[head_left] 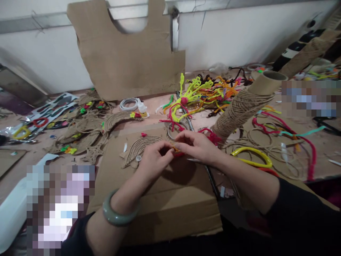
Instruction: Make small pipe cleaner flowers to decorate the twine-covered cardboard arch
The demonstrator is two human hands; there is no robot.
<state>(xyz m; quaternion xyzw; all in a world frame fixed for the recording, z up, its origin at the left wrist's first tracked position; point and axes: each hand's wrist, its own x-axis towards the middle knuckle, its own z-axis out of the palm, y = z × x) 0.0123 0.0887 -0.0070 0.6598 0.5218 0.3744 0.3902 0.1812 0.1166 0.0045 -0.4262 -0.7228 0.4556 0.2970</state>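
My left hand (157, 160) and my right hand (195, 145) meet over a cardboard sheet (149, 199), fingertips pinched together. Between them shows a small yellow-orange bit (176, 149), seemingly pipe cleaner, mostly hidden by the fingers. Something red peeks out just below it. Beside my left hand lies an arch of coiled jute rope (142, 144), with a small white ring-like piece (138, 158) at its inner edge. A pair of scissors with yellow and orange handles (252, 158) lies partly under my right forearm, its blade pointing left.
A rope-wound cardboard tube (234, 110) stands at right. Behind are yellow pipe cleaners (190, 92), a glue bottle (142, 107) and a roll of white tape (129, 104). Finished rope pieces (87, 124) pile up at left. A large cardboard cutout (128, 60) leans on the wall.
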